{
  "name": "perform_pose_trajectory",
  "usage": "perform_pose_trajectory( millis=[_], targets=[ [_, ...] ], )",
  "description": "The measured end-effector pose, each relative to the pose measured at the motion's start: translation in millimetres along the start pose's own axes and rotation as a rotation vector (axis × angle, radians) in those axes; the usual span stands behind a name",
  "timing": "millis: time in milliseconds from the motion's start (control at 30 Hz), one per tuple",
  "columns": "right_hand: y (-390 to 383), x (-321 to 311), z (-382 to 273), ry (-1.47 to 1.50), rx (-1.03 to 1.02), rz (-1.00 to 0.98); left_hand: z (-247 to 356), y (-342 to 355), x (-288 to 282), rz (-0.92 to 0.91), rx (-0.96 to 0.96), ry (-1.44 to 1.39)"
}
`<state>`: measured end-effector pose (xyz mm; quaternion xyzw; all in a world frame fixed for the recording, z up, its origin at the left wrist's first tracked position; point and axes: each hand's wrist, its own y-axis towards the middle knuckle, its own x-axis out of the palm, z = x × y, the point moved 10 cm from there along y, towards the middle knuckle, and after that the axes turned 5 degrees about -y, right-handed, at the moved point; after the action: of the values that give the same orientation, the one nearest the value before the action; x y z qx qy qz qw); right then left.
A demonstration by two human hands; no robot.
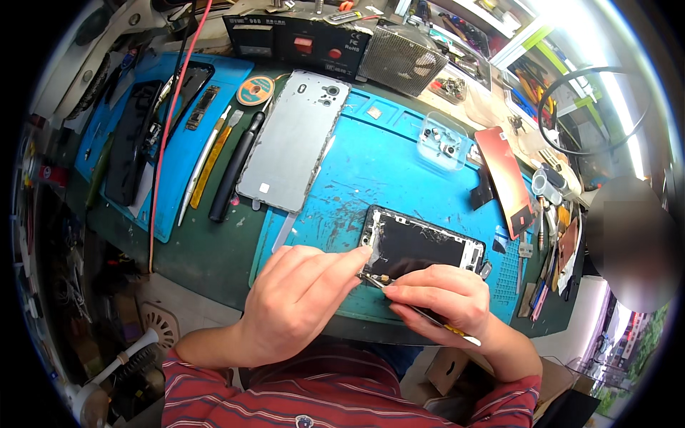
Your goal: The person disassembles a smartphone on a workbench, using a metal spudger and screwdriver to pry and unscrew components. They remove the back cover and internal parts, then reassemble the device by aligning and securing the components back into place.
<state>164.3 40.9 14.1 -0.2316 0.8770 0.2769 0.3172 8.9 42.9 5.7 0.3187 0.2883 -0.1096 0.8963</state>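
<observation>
An opened black phone [421,241] with a pale frame lies on a blue mat [385,167], its left end showing adhesive or debris. My left hand [300,299] has its fingers drawn together, the index fingertip on the phone's left edge. My right hand [446,303] grips a slim metal tool, apparently tweezers [467,338], with yellow on it; its tip reaches the phone's lower-left corner, close beside my left fingertips. A grey phone back panel [284,146] lies at the upper left of the mat.
Hand tools [233,167], a solder-wick spool [255,90] and a second mat [178,214] with phone parts lie left. A black machine [320,50] stands behind. A parts box [441,125], copper-coloured panel [496,164] and tools sit right. A blurred round patch covers the far right.
</observation>
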Motion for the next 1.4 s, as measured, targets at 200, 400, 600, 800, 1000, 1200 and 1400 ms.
perform_pose_trajectory(
  millis=[200,400,600,800,1000,1200,1400],
  targets=[
    [-1.1,0.9,-6.6,-0.11,-0.067,0.036,0.9,-2.1,1.0,-0.008,0.01,0.01],
    [-3.7,-3.9,-6.1,-0.044,-0.074,0.077,5.2,2.2,-1.0,-0.006,0.026,-0.019],
    [-5.2,-7.4,-5.9,0.025,-0.092,0.071,24.5,-4.5,4.8,-0.081,0.187,-0.008],
    [-16.5,-20.2,-7.7,0.131,-0.126,0.108,20.9,-18.9,-4.7,-0.052,0.133,-0.033],
    [-32.7,-45.9,-5.4,-0.035,-0.072,0.307,-14.7,-103.0,-66.2,0.019,-0.334,-0.086],
    [-75.2,-98.4,15.5,0.004,0.161,0.424,-77.0,-225.8,-64.3,-0.184,-0.535,0.458],
    [-113.3,-81.1,12.7,-0.125,0.224,0.238,-124.2,-265.0,-21.6,-0.912,-0.738,0.422]
  ],
)
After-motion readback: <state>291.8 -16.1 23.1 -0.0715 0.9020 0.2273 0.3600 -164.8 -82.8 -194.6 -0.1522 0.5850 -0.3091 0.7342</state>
